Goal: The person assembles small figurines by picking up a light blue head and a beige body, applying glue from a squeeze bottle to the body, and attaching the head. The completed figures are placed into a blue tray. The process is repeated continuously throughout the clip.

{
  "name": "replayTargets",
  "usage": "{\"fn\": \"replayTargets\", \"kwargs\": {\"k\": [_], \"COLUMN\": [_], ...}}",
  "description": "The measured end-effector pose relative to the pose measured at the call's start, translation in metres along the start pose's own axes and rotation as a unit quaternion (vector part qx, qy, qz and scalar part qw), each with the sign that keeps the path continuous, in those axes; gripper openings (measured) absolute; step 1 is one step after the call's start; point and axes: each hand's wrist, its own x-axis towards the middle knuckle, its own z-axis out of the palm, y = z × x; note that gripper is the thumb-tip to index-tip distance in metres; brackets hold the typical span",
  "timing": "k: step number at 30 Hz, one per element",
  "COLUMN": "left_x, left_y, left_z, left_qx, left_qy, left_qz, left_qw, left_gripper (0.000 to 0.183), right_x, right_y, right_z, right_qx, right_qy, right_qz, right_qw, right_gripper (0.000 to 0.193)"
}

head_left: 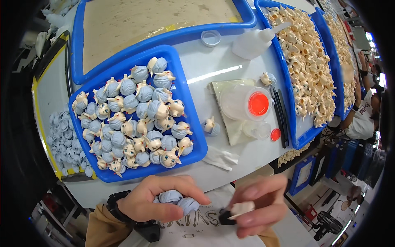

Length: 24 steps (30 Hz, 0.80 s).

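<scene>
My left hand (164,199) is curled around a few blue-grey doll hair pieces (189,204), which show between its thumb and forefinger. Close by on the right, my right hand (263,206) pinches a small cream piece (242,209) between thumb and fingers; its exact kind is partly hidden and blurred. The two hands are apart, in front of the table edge. Just beyond them stands a blue tray (197,154) filled with doll heads (168,158) that have cream faces, pointed ears and blue-grey hair.
Loose hair pieces (66,140) lie left of the tray. One doll head (210,126) sits beside a clear tub with a red centre (258,103). Black sticks (281,117), a white squeeze bottle (253,43) and a blue bin of cream parts (308,61) stand right. People are farther off.
</scene>
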Motion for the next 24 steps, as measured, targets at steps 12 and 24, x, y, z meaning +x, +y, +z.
{"fn": "replayTargets", "kwargs": {"k": [12, 24], "left_x": [-0.005, -0.006], "left_y": [-0.002, -0.02], "left_z": [-0.003, -0.014], "left_qx": [0.104, -0.006], "left_qy": [0.045, 0.012], "left_qz": [0.026, 0.106], "left_qw": [0.993, 0.994], "left_gripper": [0.035, 0.031], "right_x": [0.011, 0.014], "right_y": [0.004, 0.006], "right_z": [0.034, 0.033], "right_qx": [-0.269, -0.268], "right_qy": [-0.009, 0.015], "right_qz": [-0.111, -0.093], "right_qw": [0.957, 0.959], "right_gripper": [0.022, 0.015]}}
